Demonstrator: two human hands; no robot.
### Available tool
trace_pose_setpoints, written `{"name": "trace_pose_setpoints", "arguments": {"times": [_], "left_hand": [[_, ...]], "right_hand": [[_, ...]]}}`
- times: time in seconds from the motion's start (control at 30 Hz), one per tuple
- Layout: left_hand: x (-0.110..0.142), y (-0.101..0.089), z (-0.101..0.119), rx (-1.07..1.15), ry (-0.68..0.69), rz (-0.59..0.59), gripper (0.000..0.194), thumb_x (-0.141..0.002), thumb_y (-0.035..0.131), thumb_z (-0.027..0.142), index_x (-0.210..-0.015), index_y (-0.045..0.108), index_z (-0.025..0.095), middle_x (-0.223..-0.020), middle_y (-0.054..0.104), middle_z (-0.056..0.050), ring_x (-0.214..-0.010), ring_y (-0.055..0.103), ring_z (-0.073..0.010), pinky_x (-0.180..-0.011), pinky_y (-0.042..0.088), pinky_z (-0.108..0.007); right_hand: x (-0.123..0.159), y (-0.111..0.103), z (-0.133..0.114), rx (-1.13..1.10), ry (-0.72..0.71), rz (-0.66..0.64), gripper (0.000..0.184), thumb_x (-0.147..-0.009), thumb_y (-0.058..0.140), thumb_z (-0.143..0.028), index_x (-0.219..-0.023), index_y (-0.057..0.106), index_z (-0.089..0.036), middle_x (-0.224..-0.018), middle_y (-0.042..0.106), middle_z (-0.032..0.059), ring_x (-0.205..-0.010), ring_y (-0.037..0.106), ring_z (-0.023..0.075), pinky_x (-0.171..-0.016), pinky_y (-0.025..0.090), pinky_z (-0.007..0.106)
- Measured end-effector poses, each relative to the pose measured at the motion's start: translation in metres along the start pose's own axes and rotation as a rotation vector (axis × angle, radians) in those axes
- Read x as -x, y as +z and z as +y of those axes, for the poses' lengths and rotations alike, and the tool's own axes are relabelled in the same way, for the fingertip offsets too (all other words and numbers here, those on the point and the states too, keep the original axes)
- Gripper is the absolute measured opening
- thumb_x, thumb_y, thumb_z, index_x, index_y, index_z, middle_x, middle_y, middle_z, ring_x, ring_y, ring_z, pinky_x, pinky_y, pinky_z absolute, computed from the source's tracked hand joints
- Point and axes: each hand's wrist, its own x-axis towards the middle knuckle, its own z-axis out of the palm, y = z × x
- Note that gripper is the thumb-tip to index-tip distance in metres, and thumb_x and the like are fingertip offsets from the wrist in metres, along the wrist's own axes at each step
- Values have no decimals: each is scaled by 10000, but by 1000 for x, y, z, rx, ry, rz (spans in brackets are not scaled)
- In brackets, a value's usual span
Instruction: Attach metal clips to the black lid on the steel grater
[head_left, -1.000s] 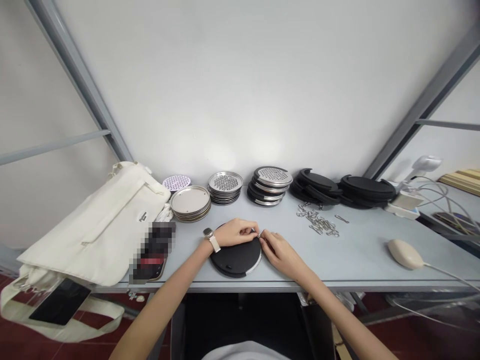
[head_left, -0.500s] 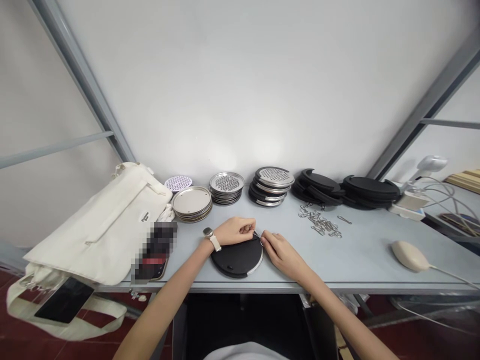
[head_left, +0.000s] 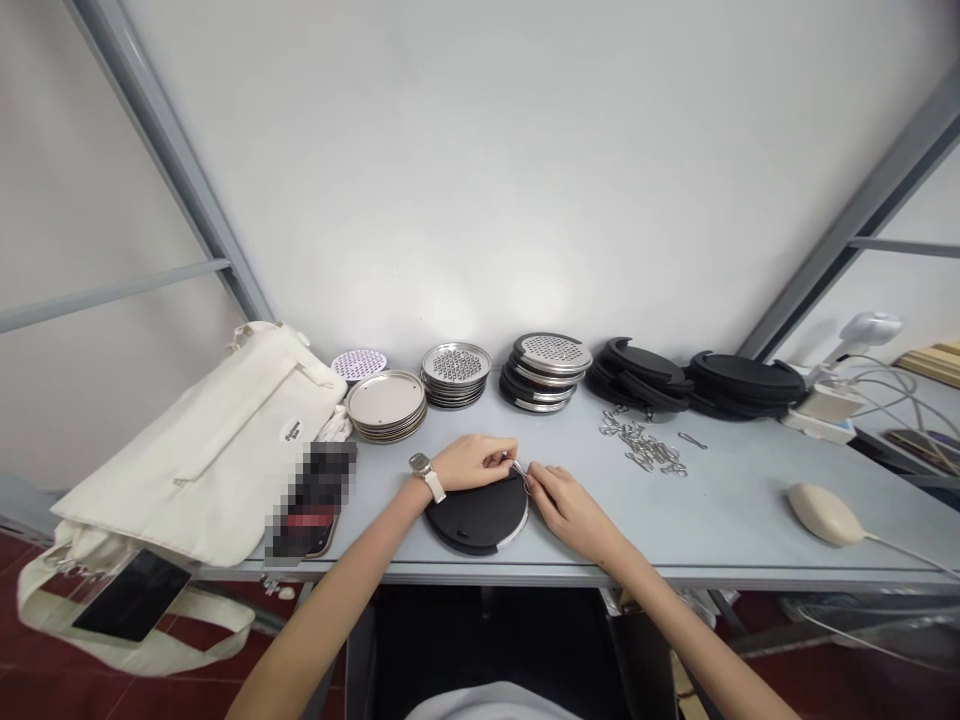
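L hand (head_left: 474, 462) and R hand (head_left: 568, 510) are at the far edge of a round black case (head_left: 476, 517) w/ a steel rim. The case lies flat on the bench (head_left: 720, 510), right under the hands, a bit wider L to R than near to far. Fingers (head_left: 504, 458) of both hands are closed, pinching a small steel clip (head_left: 519, 468) at the case's far R edge. Both hands look about as close to it, and the clip is partly hid.

L wrist has a white-strap watch (head_left: 424, 476). Along the far side of the bench are stacks of steel grater plates (head_left: 456, 364) and black plastic rings (head_left: 742, 378). A pile of steel clips (head_left: 642, 447) lies to the far R of the hands. A cream bag (head_left: 202, 440) on the L has a small black tag, words too small to read.
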Motion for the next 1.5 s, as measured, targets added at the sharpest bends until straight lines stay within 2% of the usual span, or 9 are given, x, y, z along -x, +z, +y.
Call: {"name": "trace_pose_setpoints", "arguments": {"times": [0.1, 0.2, 0.27, 0.37, 0.47, 0.57, 0.77, 1.07, 1.5], "left_hand": [[0, 0, 1, -37, 22, 20, 66, -865, 473, 202, -877, 536, 191, -639, 457, 51, -588, 431, -103, -605, 351, -212], [0, 0, 3, -68, 109, 118, 179, -831, 480, 136, -992, 541, 179, -874, 553, -15, -782, 513, -134, -757, 410, -240], [-1, 0, 5, -76, 162, 148, 225, -811, 470, 94, -1006, 548, 175, -981, 562, -47, -895, 524, -157, -844, 410, -265], [-1, 1, 6, -71, 198, 127, 191, -812, 469, 86, -947, 572, 174, -937, 577, -42, -883, 539, -159, -849, 420, -266], [-1, 1, 3, -74, 203, 119, 106, -811, 557, 166, -912, 588, 172, -893, 590, -34, -861, 545, -161, -832, 428, -267], [-2, 1, 1, -73, 212, 109, 117, -795, 636, 250, -877, 607, 171, -863, 604, -30, -863, 546, -168, -830, 426, -274], [-2, 0, 3, -11, 230, 103, 125, -800, 629, 196, -921, 635, 161, -853, 630, -26, -831, 560, -146, -819, 431, -252], [-3, 3, -1, 213, 73, 107, 259, -742, 683, 197, -995, 647, 153, -862, 658, -24, -818, 607, -131, -794, 476, -228], [-2, 3, -2, 307, 44, 81, 269, -729, 677, 172, -997, 655, 155, -861, 664, -30, -803, 611, -129, -774, 491, -236]], "right_hand": [[0, 0, 0, -13, 6, -8, 238, -983, 281, -228, -774, 394, -229, -675, 504, 4, -655, 474, 191, -652, 373, 309], [0, 0, 0, -33, 15, -22, 243, -986, 273, -230, -772, 386, -228, -678, 509, 4, -668, 480, 193, -660, 374, 309], [0, -1, 0, -40, 22, -29, 246, -987, 272, -231, -771, 388, -227, -684, 513, 6, -680, 486, 193, -666, 376, 309], [0, -1, 1, -54, 31, -37, 256, -989, 269, -239, -770, 400, -223, -707, 532, 13, -698, 497, 193, -673, 381, 309], [-1, -1, 1, -70, 43, -39, 274, -993, 258, -250, -764, 406, -222, -712, 543, 16, -696, 503, 192, -676, 385, 311], [-1, -2, 1, -79, 49, -41, 285, -994, 256, -257, -760, 414, -221, -707, 548, 16, -688, 506, 190, -676, 388, 311], [-1, -1, 1, -75, 30, -32, 289, -998, 254, -256, -775, 433, -216, -709, 554, 17, -684, 508, 185, -676, 387, 311], [-2, 1, 3, -45, 19, -26, 285, -994, 268, -251, -749, 410, -218, -688, 531, 15, -676, 496, 186, -661, 372, 306], [-1, 1, 3, -4, 8, -18, 286, -979, 311, -240, -716, 421, -217, -652, 518, 8, -655, 490, 181, -645, 368, 294]]}}
